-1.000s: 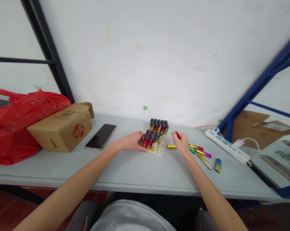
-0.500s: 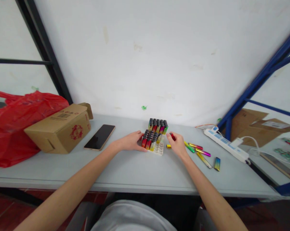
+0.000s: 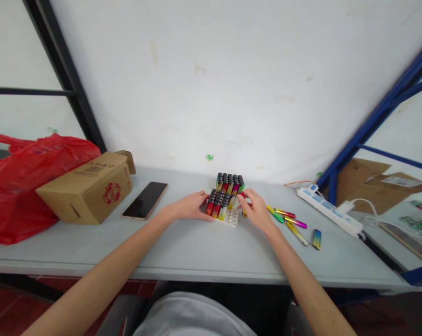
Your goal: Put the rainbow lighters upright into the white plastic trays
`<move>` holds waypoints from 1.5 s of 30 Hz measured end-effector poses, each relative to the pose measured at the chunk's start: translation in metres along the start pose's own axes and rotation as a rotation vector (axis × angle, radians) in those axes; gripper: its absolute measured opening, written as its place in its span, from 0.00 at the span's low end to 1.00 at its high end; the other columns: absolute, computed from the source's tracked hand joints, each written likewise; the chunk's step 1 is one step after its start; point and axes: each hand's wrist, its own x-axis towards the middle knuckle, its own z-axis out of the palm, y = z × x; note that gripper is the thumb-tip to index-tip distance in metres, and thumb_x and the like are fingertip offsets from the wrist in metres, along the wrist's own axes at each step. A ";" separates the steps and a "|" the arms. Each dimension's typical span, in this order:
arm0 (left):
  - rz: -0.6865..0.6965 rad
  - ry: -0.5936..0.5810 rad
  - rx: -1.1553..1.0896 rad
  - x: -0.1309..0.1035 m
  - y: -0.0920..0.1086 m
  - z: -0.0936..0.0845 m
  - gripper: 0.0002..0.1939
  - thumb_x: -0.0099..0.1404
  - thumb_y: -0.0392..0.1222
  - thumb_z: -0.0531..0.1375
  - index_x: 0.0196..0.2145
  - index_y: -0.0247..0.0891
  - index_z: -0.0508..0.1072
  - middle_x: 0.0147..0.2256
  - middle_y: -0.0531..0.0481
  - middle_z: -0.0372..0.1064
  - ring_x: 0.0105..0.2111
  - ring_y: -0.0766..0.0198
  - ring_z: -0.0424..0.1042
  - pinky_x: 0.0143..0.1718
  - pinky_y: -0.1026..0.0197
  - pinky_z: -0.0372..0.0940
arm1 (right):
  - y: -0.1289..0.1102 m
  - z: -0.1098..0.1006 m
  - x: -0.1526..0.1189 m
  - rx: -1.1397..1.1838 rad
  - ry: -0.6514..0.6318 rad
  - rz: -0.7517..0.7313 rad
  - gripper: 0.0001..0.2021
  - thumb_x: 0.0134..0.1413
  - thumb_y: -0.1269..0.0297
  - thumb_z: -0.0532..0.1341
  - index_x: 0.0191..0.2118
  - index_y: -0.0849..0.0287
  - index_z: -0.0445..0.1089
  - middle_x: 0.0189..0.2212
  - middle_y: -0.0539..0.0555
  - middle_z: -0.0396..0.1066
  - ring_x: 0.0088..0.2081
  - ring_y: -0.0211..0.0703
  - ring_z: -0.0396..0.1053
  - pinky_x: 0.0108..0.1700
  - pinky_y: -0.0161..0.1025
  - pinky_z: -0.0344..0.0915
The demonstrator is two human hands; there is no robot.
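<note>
In the head view, my left hand [image 3: 192, 206] grips the left side of a white tray [image 3: 232, 218] with round sockets, thumb low at its front corner and fingers behind. Rows of lighters [image 3: 216, 205] with black tops stand upright in the tray, while its front right sockets are bare. My right hand [image 3: 256, 208] is closed on a red and yellow lighter [image 3: 244, 213], held upright just right of the tray; my fingers partly hide it. Behind the tray stands another block of upright lighters [image 3: 230, 183].
Loose lighters [image 3: 295, 221] lie to the right, with a blue-yellow one [image 3: 316, 239] apart. A power strip [image 3: 328, 212] with cables is beyond them. To the left are a phone [image 3: 146, 199], a cardboard box [image 3: 88, 186] and a red plastic bag [image 3: 18, 186]. A wall stands behind the table.
My right hand has moved a little left towards the tray, and the lighter in it now stands upright. My left hand has stayed at the tray.
</note>
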 end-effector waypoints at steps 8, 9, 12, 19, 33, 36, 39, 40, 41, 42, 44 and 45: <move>0.003 -0.002 -0.008 0.000 0.001 0.000 0.32 0.56 0.69 0.68 0.45 0.37 0.74 0.42 0.44 0.71 0.42 0.50 0.73 0.46 0.53 0.68 | -0.003 -0.002 -0.002 -0.206 -0.116 -0.066 0.19 0.74 0.50 0.54 0.34 0.56 0.69 0.28 0.51 0.74 0.30 0.43 0.70 0.35 0.38 0.62; -0.001 -0.003 -0.006 0.000 0.001 0.000 0.32 0.56 0.68 0.68 0.45 0.37 0.74 0.42 0.44 0.71 0.42 0.50 0.73 0.46 0.53 0.68 | -0.003 -0.002 -0.002 -0.200 -0.112 -0.068 0.18 0.74 0.50 0.54 0.35 0.56 0.70 0.30 0.52 0.76 0.32 0.43 0.72 0.36 0.38 0.63; -0.009 -0.011 0.007 0.000 0.003 -0.001 0.32 0.56 0.67 0.69 0.45 0.37 0.73 0.43 0.43 0.71 0.43 0.49 0.73 0.47 0.52 0.68 | -0.002 -0.001 -0.002 -0.204 -0.144 -0.074 0.15 0.74 0.53 0.55 0.41 0.56 0.72 0.35 0.53 0.79 0.35 0.45 0.76 0.39 0.38 0.64; -0.010 -0.009 0.001 0.000 0.003 -0.001 0.31 0.57 0.66 0.69 0.45 0.37 0.74 0.42 0.44 0.70 0.42 0.50 0.73 0.47 0.52 0.68 | 0.001 0.004 -0.002 -0.435 -0.226 -0.084 0.15 0.74 0.54 0.57 0.36 0.56 0.71 0.34 0.54 0.78 0.33 0.45 0.72 0.35 0.38 0.59; -0.002 -0.025 0.035 0.000 0.004 -0.003 0.33 0.56 0.70 0.67 0.42 0.38 0.74 0.42 0.44 0.70 0.42 0.50 0.72 0.46 0.52 0.68 | 0.070 -0.097 -0.028 -0.775 -0.077 0.117 0.10 0.66 0.58 0.61 0.39 0.57 0.76 0.38 0.60 0.78 0.43 0.54 0.74 0.47 0.45 0.65; -0.001 -0.018 0.039 0.000 0.004 -0.003 0.33 0.56 0.71 0.67 0.42 0.37 0.74 0.42 0.44 0.70 0.41 0.50 0.73 0.46 0.53 0.68 | 0.084 -0.112 -0.057 -0.896 -0.108 0.176 0.11 0.64 0.56 0.63 0.40 0.57 0.78 0.40 0.62 0.77 0.44 0.58 0.73 0.46 0.49 0.67; 0.008 -0.011 0.033 0.000 0.004 -0.004 0.33 0.56 0.71 0.67 0.43 0.37 0.74 0.43 0.43 0.71 0.42 0.50 0.73 0.47 0.53 0.68 | 0.087 -0.111 -0.074 -0.894 -0.109 0.157 0.11 0.64 0.56 0.61 0.39 0.57 0.78 0.41 0.62 0.76 0.45 0.59 0.73 0.47 0.51 0.68; 0.009 -0.012 0.030 0.000 0.005 -0.004 0.34 0.56 0.71 0.67 0.44 0.37 0.74 0.43 0.43 0.71 0.42 0.50 0.72 0.46 0.53 0.68 | 0.087 -0.109 -0.076 -0.870 -0.093 0.146 0.11 0.64 0.56 0.61 0.39 0.56 0.78 0.42 0.62 0.76 0.45 0.59 0.73 0.48 0.51 0.68; 0.009 -0.013 0.029 0.000 0.005 -0.004 0.34 0.56 0.71 0.67 0.44 0.37 0.74 0.42 0.44 0.71 0.41 0.50 0.72 0.46 0.53 0.68 | 0.086 -0.108 -0.076 -0.831 -0.069 0.138 0.11 0.64 0.56 0.61 0.39 0.56 0.77 0.42 0.62 0.76 0.45 0.59 0.73 0.48 0.52 0.69; 0.006 -0.013 0.027 0.000 0.005 -0.004 0.34 0.56 0.71 0.67 0.43 0.37 0.74 0.42 0.44 0.71 0.41 0.50 0.72 0.45 0.54 0.68 | 0.084 -0.106 -0.074 -0.773 -0.041 0.135 0.12 0.63 0.55 0.61 0.40 0.56 0.77 0.42 0.62 0.76 0.45 0.59 0.73 0.49 0.52 0.69; 0.000 -0.016 0.021 0.000 0.005 -0.004 0.34 0.55 0.71 0.67 0.43 0.38 0.74 0.42 0.44 0.71 0.41 0.50 0.72 0.44 0.54 0.68 | 0.078 -0.104 -0.068 -0.595 0.020 0.161 0.15 0.62 0.50 0.62 0.41 0.56 0.76 0.41 0.61 0.77 0.43 0.56 0.74 0.48 0.51 0.70; -0.002 -0.016 0.018 0.000 0.005 -0.003 0.33 0.55 0.71 0.67 0.42 0.38 0.74 0.42 0.44 0.70 0.41 0.50 0.72 0.44 0.54 0.68 | 0.074 -0.103 -0.063 -0.482 0.054 0.189 0.17 0.60 0.47 0.63 0.42 0.57 0.76 0.41 0.61 0.77 0.41 0.55 0.75 0.46 0.51 0.71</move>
